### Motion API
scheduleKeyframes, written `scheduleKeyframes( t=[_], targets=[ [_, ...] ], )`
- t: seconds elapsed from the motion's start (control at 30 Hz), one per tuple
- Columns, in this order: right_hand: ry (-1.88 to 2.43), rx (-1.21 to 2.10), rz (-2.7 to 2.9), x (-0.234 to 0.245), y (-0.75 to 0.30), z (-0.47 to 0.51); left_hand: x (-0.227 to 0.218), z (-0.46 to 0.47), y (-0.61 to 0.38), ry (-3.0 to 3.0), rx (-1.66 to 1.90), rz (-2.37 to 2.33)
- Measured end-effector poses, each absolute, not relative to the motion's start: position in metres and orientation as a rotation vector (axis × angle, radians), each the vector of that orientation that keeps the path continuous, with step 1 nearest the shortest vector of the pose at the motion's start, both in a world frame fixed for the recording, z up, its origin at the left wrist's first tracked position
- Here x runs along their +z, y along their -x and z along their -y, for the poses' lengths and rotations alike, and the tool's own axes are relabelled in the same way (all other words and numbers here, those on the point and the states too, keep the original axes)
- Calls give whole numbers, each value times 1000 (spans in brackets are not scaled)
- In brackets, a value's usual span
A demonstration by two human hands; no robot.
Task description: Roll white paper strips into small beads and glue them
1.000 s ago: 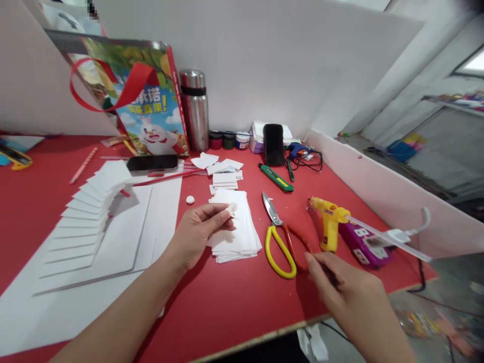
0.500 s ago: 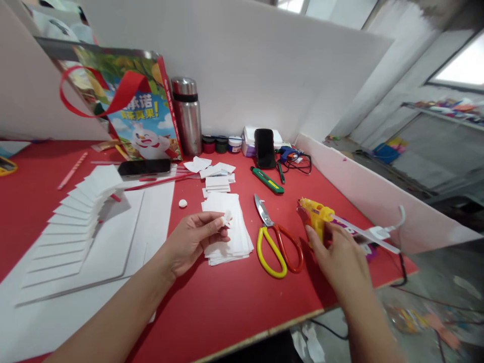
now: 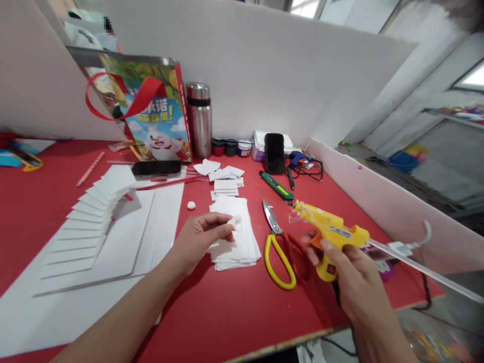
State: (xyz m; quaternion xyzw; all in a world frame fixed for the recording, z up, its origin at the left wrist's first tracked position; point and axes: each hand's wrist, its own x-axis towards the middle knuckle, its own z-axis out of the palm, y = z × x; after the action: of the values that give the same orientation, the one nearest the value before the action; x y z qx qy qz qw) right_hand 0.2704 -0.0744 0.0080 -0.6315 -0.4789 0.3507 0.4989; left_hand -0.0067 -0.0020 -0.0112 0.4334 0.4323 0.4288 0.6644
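Note:
My left hand [image 3: 204, 237] pinches a small crumpled white piece [image 3: 236, 221], perhaps paper, above a stack of white paper sheets [image 3: 242, 247]. In my right hand [image 3: 351, 272] is a yellow hot glue gun [image 3: 321, 224], lifted off the table, its nozzle pointing left and a long clear glue stick [image 3: 423, 269] running out of its back. Between the hands lie scissors [image 3: 280, 247] with one yellow and one red handle. A small white round lump [image 3: 191, 205] rests left of the stack. Fanned white steps [image 3: 83, 222] stand on white board at the left.
Behind the stack are smaller white pieces [image 3: 226, 186], a green utility knife [image 3: 277, 185] and an upright black phone [image 3: 275, 154]. A steel bottle [image 3: 200, 121], paint jars [image 3: 230, 147] and a printed bag [image 3: 155, 111] stand along the back panel. A power strip [image 3: 385, 267] lies right.
My right hand has picked up the glue gun from the table and turned its nozzle left. My left hand still pinches the white piece. The whole view has shifted slightly.

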Motion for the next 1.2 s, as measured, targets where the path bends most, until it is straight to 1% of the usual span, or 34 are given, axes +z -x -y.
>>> scheduleKeyframes(
  t=[0.13,0.2,0.37,0.5,1.2],
  targets=[
    [1484,1034,1278,21,-248,92,-6,4,6,-1066,968,-1037],
    [1481,1058,1357,21,-240,98,-4,5,6,-1107,965,-1037],
    [1534,866,1453,14,-222,106,0,7,5,-1306,955,-1010],
    [1609,803,1417,15,-212,108,1,8,5,-1363,948,-1004],
    [1641,723,1512,20,-206,103,4,10,5,-1352,948,-967]
  ],
)
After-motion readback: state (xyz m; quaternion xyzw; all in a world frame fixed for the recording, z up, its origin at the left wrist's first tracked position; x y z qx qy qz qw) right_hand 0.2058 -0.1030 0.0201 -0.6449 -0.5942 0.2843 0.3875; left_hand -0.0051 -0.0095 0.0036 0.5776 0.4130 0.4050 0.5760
